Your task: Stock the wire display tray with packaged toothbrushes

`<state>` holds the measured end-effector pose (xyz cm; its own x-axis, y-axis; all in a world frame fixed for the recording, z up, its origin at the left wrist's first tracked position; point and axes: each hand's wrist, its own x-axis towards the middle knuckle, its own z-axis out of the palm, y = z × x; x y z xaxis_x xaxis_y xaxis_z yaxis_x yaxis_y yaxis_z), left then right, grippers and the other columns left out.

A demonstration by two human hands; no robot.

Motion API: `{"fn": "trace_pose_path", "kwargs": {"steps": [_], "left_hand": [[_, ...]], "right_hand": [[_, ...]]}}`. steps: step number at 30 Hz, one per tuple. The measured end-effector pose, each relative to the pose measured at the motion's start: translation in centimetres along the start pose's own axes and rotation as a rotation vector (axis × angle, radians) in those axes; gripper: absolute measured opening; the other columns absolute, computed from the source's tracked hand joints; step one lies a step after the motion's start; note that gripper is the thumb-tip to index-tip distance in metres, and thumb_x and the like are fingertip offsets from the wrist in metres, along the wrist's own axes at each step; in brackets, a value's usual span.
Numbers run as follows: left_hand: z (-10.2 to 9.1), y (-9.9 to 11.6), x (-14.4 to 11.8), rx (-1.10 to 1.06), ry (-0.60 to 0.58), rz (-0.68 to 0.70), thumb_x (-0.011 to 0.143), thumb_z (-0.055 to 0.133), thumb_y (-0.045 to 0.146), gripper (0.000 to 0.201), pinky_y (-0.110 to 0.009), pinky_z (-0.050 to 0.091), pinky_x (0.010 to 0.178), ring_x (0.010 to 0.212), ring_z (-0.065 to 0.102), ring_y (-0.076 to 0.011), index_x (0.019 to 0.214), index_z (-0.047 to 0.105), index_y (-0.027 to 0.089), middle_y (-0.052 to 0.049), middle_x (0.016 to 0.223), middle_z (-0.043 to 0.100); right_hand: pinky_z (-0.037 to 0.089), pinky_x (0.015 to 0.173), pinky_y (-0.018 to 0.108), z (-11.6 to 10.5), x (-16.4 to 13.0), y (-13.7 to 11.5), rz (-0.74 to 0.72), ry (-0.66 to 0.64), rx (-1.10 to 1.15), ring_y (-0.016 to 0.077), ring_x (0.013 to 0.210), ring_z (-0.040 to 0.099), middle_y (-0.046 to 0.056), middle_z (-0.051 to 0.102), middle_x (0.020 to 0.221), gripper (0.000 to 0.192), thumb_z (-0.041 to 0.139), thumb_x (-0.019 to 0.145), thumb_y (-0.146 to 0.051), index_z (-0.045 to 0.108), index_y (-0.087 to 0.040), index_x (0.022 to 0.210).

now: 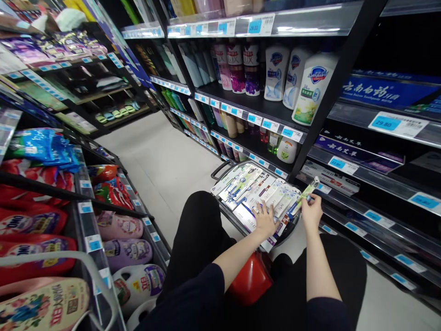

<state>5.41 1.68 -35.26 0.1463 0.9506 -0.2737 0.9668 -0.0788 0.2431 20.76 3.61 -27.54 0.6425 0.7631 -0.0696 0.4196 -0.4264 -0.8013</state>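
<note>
Head view, looking down: person seated low on a red stool point(250, 278) in a shop aisle, dark trousers, both forearms stretched forward. Left hand point(264, 220) lies flat with fingers spread, pressed on the boxed toothpaste and toothbrush packs piled in a basket point(220, 168) just ahead of the knees. Right hand point(312, 212) is pinching a green toothbrush pack point(305, 195) by its lower end, tilted up toward the low shelf on the right — held above the basket's right edge, not touching the shelf. Basket is heaped with packs, so by the look of it most stock remains to be placed; one item is in hand, none visibly set down from it. Just beyond the right hand the bottom shelves point(375, 220) show price tags with dark, mostly bare runs behind; a higher level holds blue toothpaste boxes point(375, 92). Nearer on the left, detergent bottles point(127, 250) and refill bags fill the opposite rack. Farther up, white body-wash bottles point(312, 87) and shampoo bottles stand on the mid shelves — pale floor runs on to more racks at the far end.
</note>
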Motion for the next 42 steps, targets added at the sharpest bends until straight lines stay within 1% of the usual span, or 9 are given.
{"fn": "trace_pose_path", "kwargs": {"steps": [17, 21, 24, 26, 29, 32, 35, 39, 42], "left_hand": [[1.1, 1.4, 0.0, -0.012, -0.008, -0.046, 0.075, 0.04, 0.07, 0.087, -0.066, 0.011, 0.108, 0.14, 0.007, -0.0423, 0.146, 0.024, 0.023, -0.016, 0.155, 0.005], [0.0, 1.4, -0.8, -0.085, -0.011, -0.016, 0.074, 0.046, 0.066, 0.087, -0.065, 0.006, 0.109, 0.14, 0.002, -0.0439, 0.146, 0.025, 0.02, -0.017, 0.155, 0.007], [-2.6, 1.1, -1.4, -0.306, 0.041, 0.04, 0.081, 0.042, 0.056, 0.074, -0.062, 0.003, 0.112, 0.141, 0.0, -0.0409, 0.143, 0.03, 0.018, -0.015, 0.154, 0.013], [-4.7, 0.9, -1.7, -0.602, 0.016, 0.037, 0.087, 0.032, 0.046, 0.058, -0.056, 0.014, 0.114, 0.14, 0.018, -0.0333, 0.137, 0.037, 0.018, -0.015, 0.149, 0.027], [-7.1, 0.8, -1.9, -1.068, -0.265, 0.028, 0.09, 0.02, 0.044, 0.048, -0.045, 0.048, 0.091, 0.104, 0.058, -0.0217, 0.125, 0.04, 0.017, -0.015, 0.121, 0.055], [-8.0, 0.6, -2.2, -1.327, -0.495, 0.005, 0.086, 0.037, 0.045, 0.045, -0.031, 0.051, 0.06, 0.056, 0.056, -0.0103, 0.122, 0.035, 0.018, -0.009, 0.093, 0.062], [-8.0, -0.5, -2.5, -1.182, -0.359, -0.032, 0.083, 0.045, 0.036, 0.039, -0.024, 0.045, 0.055, 0.047, 0.044, -0.007, 0.116, 0.041, 0.016, -0.002, 0.078, 0.059], [-8.1, -3.8, -2.8, -0.866, -0.146, 0.052, 0.083, 0.05, 0.032, 0.029, -0.023, 0.043, 0.066, 0.065, 0.051, -0.012, 0.107, 0.051, 0.016, -0.001, 0.074, 0.058], [-8.3, -6.5, -3.2, -1.011, -0.258, -0.058, 0.085, 0.048, 0.034, 0.034, -0.021, 0.04, 0.056, 0.056, 0.045, -0.0099, 0.113, 0.051, 0.016, -0.001, 0.073, 0.059]], "right_hand": [[0.037, 0.073, 0.025, 0.7, 0.6, 0.9, 0.082, -0.009, 0.149, 0.014, 0.065, 0.053, -0.002, 0.055, 0.069, 0.041, 0.056, 0.067, -0.036, 0.054, -0.019, 0.104], [0.038, 0.074, 0.026, 1.0, 0.6, 1.1, 0.072, -0.051, 0.208, 0.0136, 0.066, 0.051, -0.002, 0.054, 0.07, 0.044, 0.056, 0.064, -0.038, 0.052, -0.019, 0.104], [0.041, 0.068, 0.025, 1.6, 0.3, 1.1, 0.056, -0.175, 0.319, 0.0129, 0.065, 0.051, -0.001, 0.054, 0.073, 0.052, 0.054, 0.063, -0.045, 0.047, -0.018, 0.107], [0.042, 0.063, 0.024, 2.2, -0.1, 0.9, 0.046, -0.289, 0.408, 0.0125, 0.063, 0.051, -0.001, 0.052, 0.074, 0.056, 0.053, 0.062, -0.05, 0.043, -0.019, 0.107], [0.043, 0.059, 0.024, 3.2, -1.0, 0.4, 0.028, -0.45, 0.512, 0.0118, 0.06, 0.051, -0.002, 0.05, 0.074, 0.058, 0.054, 0.059, -0.053, 0.039, -0.021, 0.105], [0.045, 0.058, 0.024, 3.7, -2.2, -0.3, 0.005, -0.579, 0.562, 0.0111, 0.06, 0.051, -0.003, 0.047, 0.072, 0.059, 0.061, 0.057, -0.051, 0.039, -0.021, 0.102], [0.048, 0.062, 0.026, 3.8, -3.1, -0.7, -0.002, -0.674, 0.573, 0.0116, 0.063, 0.053, -0.003, 0.048, 0.073, 0.059, 0.065, 0.057, -0.051, 0.04, -0.021, 0.102], [0.05, 0.065, 0.028, 4.1, -3.3, -0.4, 0.031, -0.735, 0.519, 0.0145, 0.071, 0.059, 0.001, 0.055, 0.082, 0.067, 0.066, 0.055, -0.056, 0.043, -0.019, 0.106], [0.048, 0.064, 0.027, 4.4, -2.9, 0.4, 0.06, -0.708, 0.455, 0.0143, 0.07, 0.06, 0.005, 0.059, 0.089, 0.072, 0.067, 0.052, -0.06, 0.046, -0.016, 0.106]]}}
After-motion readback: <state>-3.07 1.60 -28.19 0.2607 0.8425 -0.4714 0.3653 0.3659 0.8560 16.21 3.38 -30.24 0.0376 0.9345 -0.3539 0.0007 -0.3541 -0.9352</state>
